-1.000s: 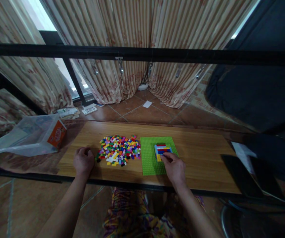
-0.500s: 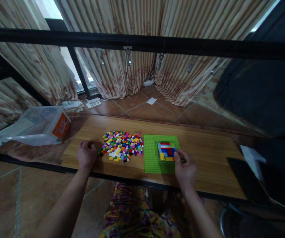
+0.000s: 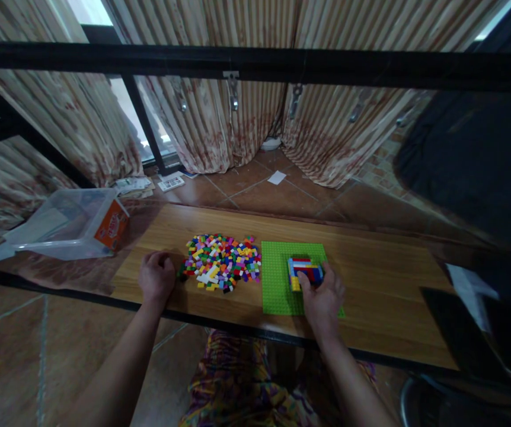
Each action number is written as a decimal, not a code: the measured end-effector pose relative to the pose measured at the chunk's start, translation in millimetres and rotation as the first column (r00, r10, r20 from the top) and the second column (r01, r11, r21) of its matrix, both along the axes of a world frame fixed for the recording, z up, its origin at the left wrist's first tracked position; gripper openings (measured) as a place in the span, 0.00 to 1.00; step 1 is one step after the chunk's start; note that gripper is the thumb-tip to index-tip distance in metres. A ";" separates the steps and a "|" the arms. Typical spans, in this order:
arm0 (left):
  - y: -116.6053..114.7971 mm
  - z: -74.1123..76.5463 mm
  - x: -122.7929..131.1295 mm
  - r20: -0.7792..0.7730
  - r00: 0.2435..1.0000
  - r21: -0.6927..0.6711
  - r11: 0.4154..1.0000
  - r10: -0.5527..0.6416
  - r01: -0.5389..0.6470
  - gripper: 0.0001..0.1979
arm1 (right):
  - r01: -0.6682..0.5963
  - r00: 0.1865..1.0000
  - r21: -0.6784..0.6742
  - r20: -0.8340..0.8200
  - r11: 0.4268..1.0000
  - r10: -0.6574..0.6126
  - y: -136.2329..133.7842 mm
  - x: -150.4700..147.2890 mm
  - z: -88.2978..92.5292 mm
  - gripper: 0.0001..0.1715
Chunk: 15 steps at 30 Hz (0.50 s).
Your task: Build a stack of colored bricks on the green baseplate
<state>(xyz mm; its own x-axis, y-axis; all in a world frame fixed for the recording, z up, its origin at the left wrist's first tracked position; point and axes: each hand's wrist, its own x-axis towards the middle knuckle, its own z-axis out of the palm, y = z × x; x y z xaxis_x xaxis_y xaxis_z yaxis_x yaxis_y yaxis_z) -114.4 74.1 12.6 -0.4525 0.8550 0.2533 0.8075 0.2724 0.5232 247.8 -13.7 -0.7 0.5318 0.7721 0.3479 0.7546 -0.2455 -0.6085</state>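
Observation:
My right hand (image 3: 324, 296) is over a small build of coloured toy bricks (image 3: 300, 268) on a green studded baseplate (image 3: 275, 296). The thumb lies across the front of the build and the fingers reach round its right side, hiding part of it. Red, blue, white and yellow bricks show in the build. Left of the baseplate spreads a pile of loose toy bricks (image 3: 220, 261) in many colours. My left hand (image 3: 156, 277) rests on the wood at the pile's left edge, fingers curled. Whether anything is inside it is hidden.
The wooden tabletop (image 3: 384, 284) has a dark front edge. A clear plastic box (image 3: 73, 228) with an orange label stands at the left. Dark flat objects (image 3: 451, 320) and a white sheet (image 3: 471, 290) lie at the right. A black bar (image 3: 255, 62) crosses before striped curtains (image 3: 255, 118).
My right hand has moved from the build's right edge to over it, with the thumb now across its front. My left hand stays put. The view has shifted slightly.

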 end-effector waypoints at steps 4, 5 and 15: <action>-0.2 -0.7 0.1 -0.005 1.000 -0.004 1.000 0.000 0.000 0.15 | -0.003 1.000 -0.032 -0.027 0.999 0.002 -0.4 -2.1 -1.4 0.41; 0.0 -1.3 -0.1 -0.006 1.000 0.001 1.000 0.001 -0.001 0.15 | -0.002 1.000 -0.044 -0.030 0.999 0.000 -0.4 -2.4 -1.3 0.40; 2.2 -6.1 0.8 0.007 1.000 0.058 0.998 -0.023 0.023 0.14 | -0.012 0.997 -0.059 -0.071 0.998 0.008 3.1 9.9 -6.4 0.45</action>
<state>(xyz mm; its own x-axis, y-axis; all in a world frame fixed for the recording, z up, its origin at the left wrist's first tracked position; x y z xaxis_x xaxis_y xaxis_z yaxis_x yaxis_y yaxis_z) -113.6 76.2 6.6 -0.4348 0.8494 0.2991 0.8094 0.2230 0.5433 257.7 -10.6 -7.1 0.5458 0.7955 0.2632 0.7129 -0.2758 -0.6447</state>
